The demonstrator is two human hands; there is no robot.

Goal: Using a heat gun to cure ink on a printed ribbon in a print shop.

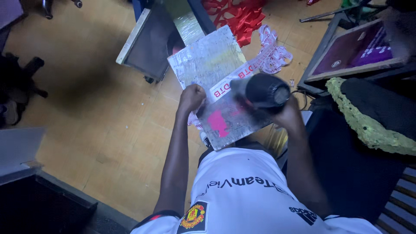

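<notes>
A worn grey board (pixel 208 60) smeared with pink ink lies tilted across my lap. A white printed ribbon (pixel 234 78) runs over it, with more of it piled past the board's far edge. My left hand (pixel 192 98) is closed on the ribbon at the board's left side. My right hand (pixel 289 116) grips a black hair dryer (pixel 264 91), its barrel pointed at the ribbon and board. The fingers of the right hand are mostly hidden behind the dryer.
A framed screen (pixel 151 39) leans on the wooden floor beyond the board. Red ribbon (pixel 238 17) is heaped behind it. Another frame with a purple screen (pixel 355 52) stands at the right, above a dark pad edged with yellow foam (pixel 368 125).
</notes>
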